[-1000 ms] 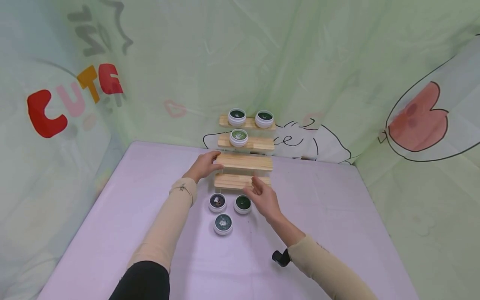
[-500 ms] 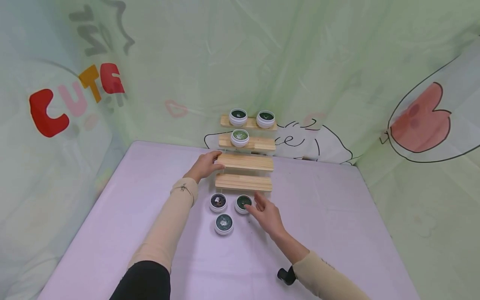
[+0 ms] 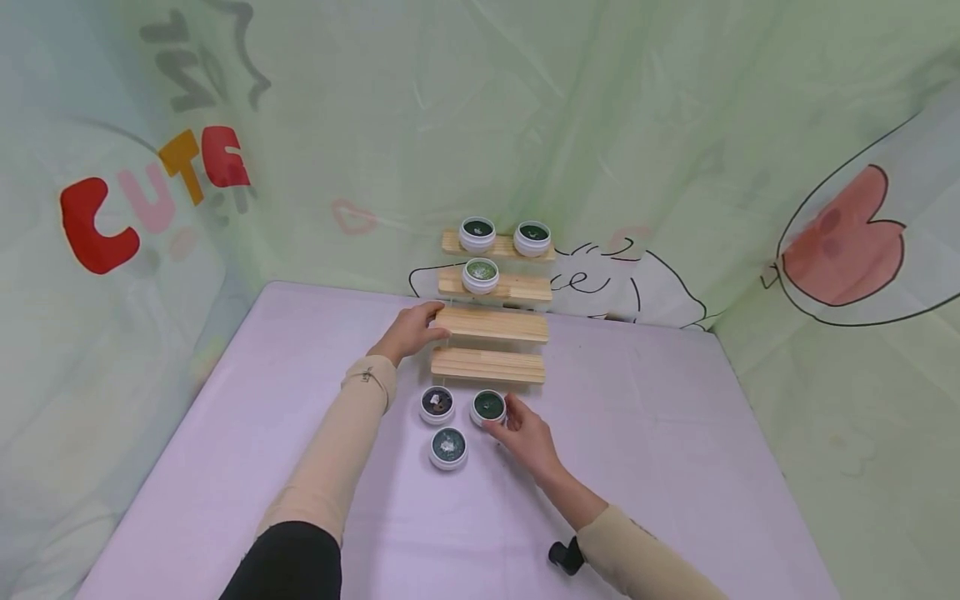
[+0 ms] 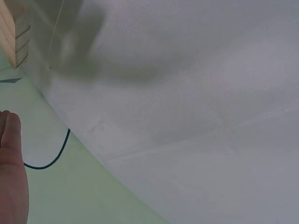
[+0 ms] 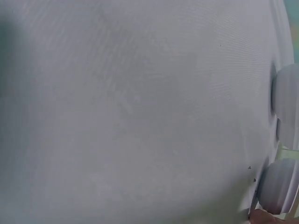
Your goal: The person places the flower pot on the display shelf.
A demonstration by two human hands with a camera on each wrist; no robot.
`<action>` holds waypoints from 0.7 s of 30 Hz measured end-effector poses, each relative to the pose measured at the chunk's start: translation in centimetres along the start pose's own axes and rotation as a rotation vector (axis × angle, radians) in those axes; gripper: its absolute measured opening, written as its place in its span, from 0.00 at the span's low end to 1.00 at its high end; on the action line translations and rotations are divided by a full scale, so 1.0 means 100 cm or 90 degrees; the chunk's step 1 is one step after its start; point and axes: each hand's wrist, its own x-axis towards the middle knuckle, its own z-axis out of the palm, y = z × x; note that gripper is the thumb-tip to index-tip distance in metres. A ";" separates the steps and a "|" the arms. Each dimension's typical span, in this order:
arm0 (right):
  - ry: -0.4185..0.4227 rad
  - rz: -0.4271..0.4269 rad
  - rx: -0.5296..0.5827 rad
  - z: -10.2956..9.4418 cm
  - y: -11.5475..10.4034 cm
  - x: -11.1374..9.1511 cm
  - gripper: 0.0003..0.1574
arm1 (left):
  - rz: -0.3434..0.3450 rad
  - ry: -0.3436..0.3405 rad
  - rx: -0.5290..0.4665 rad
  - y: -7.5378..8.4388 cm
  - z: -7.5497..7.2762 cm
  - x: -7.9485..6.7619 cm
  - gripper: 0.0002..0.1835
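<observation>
A wooden tiered display stand (image 3: pixel 491 323) has several plank steps. My left hand (image 3: pixel 407 333) grips the left end of its third plank from the top, thumb at the front edge and fingers towards the back. Part of that hand (image 4: pixel 11 172) shows at the left of the left wrist view, below a plank end (image 4: pixel 15 37). In front of the stand, my right hand (image 3: pixel 528 437) holds a round white jar with a dark green top (image 3: pixel 490 407) between thumb and fingers. Beside it stand a jar with a dark, speckled top (image 3: pixel 437 405) and a blue-green-topped jar (image 3: pixel 448 448).
Two dark-green-topped jars (image 3: pixel 477 235) stand on the top plank, and a lighter green one (image 3: pixel 480 275) on the second. The lilac-covered table (image 3: pixel 637 433) backs onto a printed green cloth (image 3: pixel 360 125). A small black object (image 3: pixel 565 557) shows by the right sleeve.
My right hand has come down from the front of the lowest plank to the right-hand jar and closed its thumb and fingers about it. The left hand stays at the stand.
</observation>
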 end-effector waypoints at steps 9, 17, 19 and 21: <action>0.008 -0.020 0.008 0.007 0.004 0.006 0.47 | -0.005 -0.003 0.008 0.001 0.000 0.000 0.36; 0.018 -0.039 -0.010 0.012 0.006 0.010 0.46 | -0.002 -0.005 0.005 0.004 -0.001 -0.002 0.36; 0.022 -0.045 -0.007 0.012 0.006 0.011 0.47 | -0.007 -0.006 0.001 0.004 -0.001 -0.002 0.36; 0.026 -0.047 -0.004 0.013 0.007 0.012 0.47 | -0.011 -0.005 -0.002 0.004 -0.001 -0.002 0.36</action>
